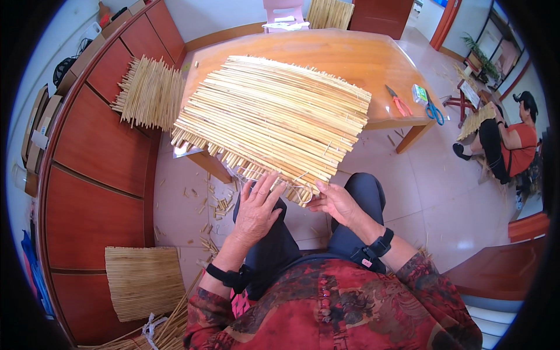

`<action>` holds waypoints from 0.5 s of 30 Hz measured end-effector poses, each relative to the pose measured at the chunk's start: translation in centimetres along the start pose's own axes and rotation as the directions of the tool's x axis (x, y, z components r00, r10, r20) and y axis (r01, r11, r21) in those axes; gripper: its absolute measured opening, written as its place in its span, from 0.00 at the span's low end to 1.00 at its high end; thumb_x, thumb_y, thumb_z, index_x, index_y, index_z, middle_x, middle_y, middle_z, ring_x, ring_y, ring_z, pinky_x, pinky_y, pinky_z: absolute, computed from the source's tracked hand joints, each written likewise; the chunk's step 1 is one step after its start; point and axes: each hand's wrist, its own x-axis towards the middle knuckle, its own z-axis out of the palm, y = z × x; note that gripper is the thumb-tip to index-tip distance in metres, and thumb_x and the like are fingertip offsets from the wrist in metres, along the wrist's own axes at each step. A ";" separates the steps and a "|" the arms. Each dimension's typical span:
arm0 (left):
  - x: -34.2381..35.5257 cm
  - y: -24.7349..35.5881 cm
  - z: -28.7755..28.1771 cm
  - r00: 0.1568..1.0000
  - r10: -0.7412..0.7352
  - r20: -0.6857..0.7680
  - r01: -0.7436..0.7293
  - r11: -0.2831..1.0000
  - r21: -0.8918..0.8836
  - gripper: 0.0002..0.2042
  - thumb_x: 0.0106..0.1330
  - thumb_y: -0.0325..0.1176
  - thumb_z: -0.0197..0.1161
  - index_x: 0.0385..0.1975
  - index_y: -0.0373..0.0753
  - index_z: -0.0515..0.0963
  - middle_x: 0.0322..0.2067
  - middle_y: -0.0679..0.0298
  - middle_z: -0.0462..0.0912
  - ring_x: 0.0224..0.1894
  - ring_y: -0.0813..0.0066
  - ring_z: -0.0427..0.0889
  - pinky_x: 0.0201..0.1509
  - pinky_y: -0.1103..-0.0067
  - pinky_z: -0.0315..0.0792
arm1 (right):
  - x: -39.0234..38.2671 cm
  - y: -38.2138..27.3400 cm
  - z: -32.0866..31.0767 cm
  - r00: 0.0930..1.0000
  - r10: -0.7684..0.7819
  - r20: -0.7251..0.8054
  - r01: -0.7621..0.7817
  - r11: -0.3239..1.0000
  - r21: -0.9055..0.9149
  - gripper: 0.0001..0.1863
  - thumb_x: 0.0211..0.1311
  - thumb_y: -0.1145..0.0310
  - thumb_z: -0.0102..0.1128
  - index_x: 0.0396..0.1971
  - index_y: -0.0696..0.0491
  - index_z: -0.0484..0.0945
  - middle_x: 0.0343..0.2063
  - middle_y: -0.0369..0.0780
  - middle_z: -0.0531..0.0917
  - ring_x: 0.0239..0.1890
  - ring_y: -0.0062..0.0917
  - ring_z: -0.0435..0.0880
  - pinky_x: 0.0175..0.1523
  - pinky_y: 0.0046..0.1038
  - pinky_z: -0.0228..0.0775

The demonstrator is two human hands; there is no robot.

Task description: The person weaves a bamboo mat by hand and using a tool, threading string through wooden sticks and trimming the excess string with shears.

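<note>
A mat of straw-coloured reed sticks (274, 111) tied side by side lies on the wooden table, its near edge hanging over my knees. Thin pale cord (306, 189) loops along that near edge, between my hands. My left hand (259, 204) rests with outstretched fingers on the ends of the near sticks and the cord. At the near right corner, my right hand (337, 202) pinches the mat, thumb on top and the other fingers partly hidden beneath.
Pliers (398, 101), a small green-and-white box (419, 94) and blue-handled scissors (433, 111) lie on the table's (338, 49) right side. Another stick mat (150, 93) is by the red cabinets (93, 128). Stick offcuts (221, 205) litter the floor. A co-worker (516, 140) sits at right.
</note>
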 end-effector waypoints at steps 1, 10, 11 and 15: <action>0.3 0.0 0.1 1.000 0.007 -0.004 -0.007 1.000 0.003 0.31 0.46 0.29 0.66 0.54 0.42 0.66 0.59 0.60 0.63 0.61 0.62 0.61 0.62 0.64 0.54 | 0.2 -0.3 0.2 1.000 -0.023 -0.018 0.022 1.000 -0.016 0.25 0.60 0.50 0.52 0.46 0.58 0.71 0.37 0.42 0.80 0.35 0.26 0.81 0.39 0.26 0.72; 7.1 -1.0 -2.1 0.965 0.199 -0.168 -0.187 0.979 0.086 0.30 0.45 0.24 0.62 0.54 0.38 0.65 0.55 0.59 0.68 0.60 0.63 0.65 0.63 0.65 0.54 | -1.2 -7.5 4.6 0.979 -0.200 -0.050 0.186 0.960 -0.208 0.24 0.59 0.51 0.53 0.43 0.58 0.74 0.32 0.39 0.81 0.29 0.22 0.82 0.35 0.22 0.72; 7.8 -1.1 -2.7 0.941 0.231 -0.248 -0.220 0.973 0.073 0.26 0.48 0.22 0.59 0.52 0.37 0.67 0.53 0.58 0.71 0.58 0.63 0.68 0.61 0.66 0.59 | -1.6 -8.8 5.3 0.973 -0.226 -0.050 0.208 0.949 -0.238 0.24 0.59 0.50 0.54 0.42 0.57 0.74 0.32 0.39 0.81 0.29 0.21 0.81 0.34 0.21 0.72; 10.1 -0.1 -6.7 0.867 0.214 -0.451 -0.240 0.971 0.001 0.18 0.52 0.21 0.56 0.45 0.33 0.72 0.47 0.53 0.75 0.50 0.59 0.75 0.53 0.69 0.69 | -2.9 -12.9 9.2 0.841 -0.535 0.082 0.535 0.799 -0.275 0.24 0.64 0.53 0.48 0.45 0.61 0.73 0.34 0.38 0.80 0.38 0.18 0.76 0.44 0.20 0.68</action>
